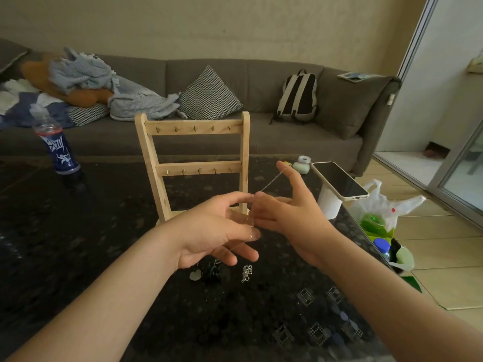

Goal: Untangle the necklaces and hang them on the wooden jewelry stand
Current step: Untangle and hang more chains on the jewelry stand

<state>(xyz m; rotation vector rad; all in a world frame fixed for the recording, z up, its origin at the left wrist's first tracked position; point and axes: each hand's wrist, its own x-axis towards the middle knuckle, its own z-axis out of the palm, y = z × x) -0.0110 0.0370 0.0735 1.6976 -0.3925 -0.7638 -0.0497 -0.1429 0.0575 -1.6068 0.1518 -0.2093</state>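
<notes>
I have a thin chain (271, 182) pinched in both hands at the centre of the frame, just in front of the wooden stand (149, 152). My left hand (217, 231) nips it between thumb and forefinger, and my right hand (290, 215) nips it beside that, with the upper run draped over its raised forefinger. I judge I am easing out a snag, so I should draw the strands apart gently, or the knot will tighten. The hooks (194, 128) look bare. Below my hands, a dark green necklace (212, 273) and a silver heap (246, 273) lie on the table (104, 231).
</notes>
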